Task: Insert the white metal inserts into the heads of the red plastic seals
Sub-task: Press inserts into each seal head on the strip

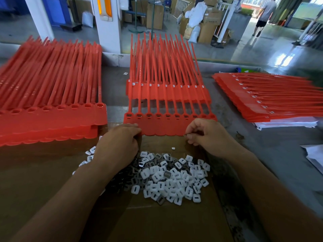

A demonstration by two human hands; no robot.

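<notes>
Seals lie as a joined strip mid-table, heads facing the person; the rightmost heads look unfilled. The left hand grips the strip's near left corner. The right hand is curled at its right edge; whether it pinches an insert I cannot tell. Inserts are heaped just below. Hold the strip flat, square each insert over its socket, and press straight down.
</notes>
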